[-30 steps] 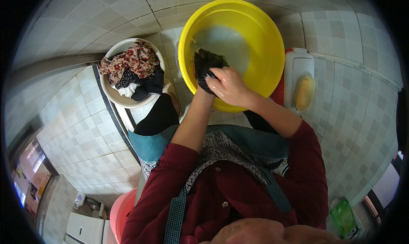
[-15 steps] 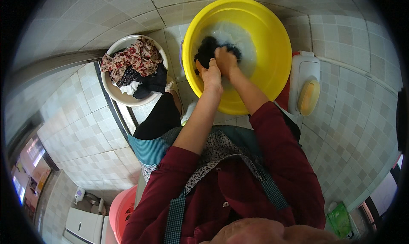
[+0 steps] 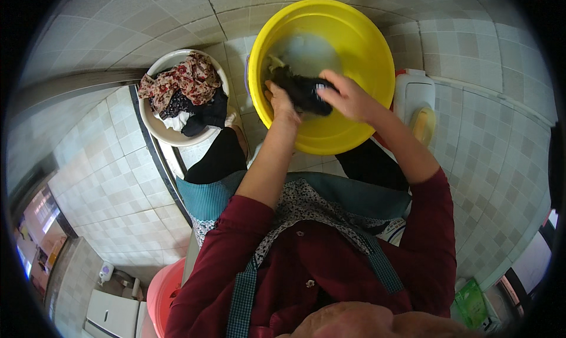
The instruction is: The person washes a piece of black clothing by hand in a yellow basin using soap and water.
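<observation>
A large yellow basin (image 3: pixel 365 122) holds cloudy water. Over its near side, a wet black cloth garment (image 3: pixel 303 93) with a small white patch is bunched up; its exact kind cannot be made out. My left hand (image 3: pixel 283 106) grips the garment's left end, the fingers partly hidden by the cloth. At its right end is my right hand (image 3: pixel 352 100), thumb and fingers apart, close to the white patch and slightly blurred. A pale bit of cloth or foam (image 3: pixel 276 61) shows beside the garment's far end.
Left of the basin, a white tub (image 3: pixel 169 137) contains a floral cloth (image 3: pixel 187 81) and dark and white clothes. A yellow soap dish or brush (image 3: pixel 423 125) rests on a white container (image 3: pixel 413 90) at the right. Behind on the left stands a pink bucket (image 3: pixel 160 294). Tiled walls close in around.
My right hand has come out of the water and moved right, away from my left hand. The black garment is lifted and stretched toward the right, its white patch now showing.
</observation>
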Demonstrator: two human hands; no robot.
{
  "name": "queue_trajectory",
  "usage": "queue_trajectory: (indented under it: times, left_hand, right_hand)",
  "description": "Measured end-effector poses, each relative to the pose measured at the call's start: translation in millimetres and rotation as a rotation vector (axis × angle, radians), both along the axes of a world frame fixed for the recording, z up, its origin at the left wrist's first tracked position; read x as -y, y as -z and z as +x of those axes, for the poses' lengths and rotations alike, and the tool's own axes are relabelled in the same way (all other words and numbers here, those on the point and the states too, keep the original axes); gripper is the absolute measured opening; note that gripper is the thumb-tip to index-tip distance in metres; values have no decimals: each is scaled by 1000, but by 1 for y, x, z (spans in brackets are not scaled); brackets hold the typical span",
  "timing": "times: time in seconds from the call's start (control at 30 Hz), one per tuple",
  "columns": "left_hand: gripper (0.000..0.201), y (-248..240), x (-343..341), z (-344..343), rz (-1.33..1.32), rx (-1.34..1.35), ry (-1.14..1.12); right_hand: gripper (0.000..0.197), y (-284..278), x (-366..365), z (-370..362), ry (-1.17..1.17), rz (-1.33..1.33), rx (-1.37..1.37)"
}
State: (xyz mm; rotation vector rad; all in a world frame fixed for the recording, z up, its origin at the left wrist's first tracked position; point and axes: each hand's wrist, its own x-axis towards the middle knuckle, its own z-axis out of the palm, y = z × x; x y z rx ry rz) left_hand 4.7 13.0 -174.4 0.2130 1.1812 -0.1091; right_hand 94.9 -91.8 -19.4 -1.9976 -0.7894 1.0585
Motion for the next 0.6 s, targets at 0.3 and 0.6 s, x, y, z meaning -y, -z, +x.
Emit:
queue_trajectory:
  times: [0.3,0.6]
  left_hand:
    - [38,4,4,-1,-217,439,-247]
    - [56,-54,6,7,392,89,204]
  right_hand:
    - [25,84,-36,-20,147,-57,670]
    - [33,199,45,42,268,-691,545]
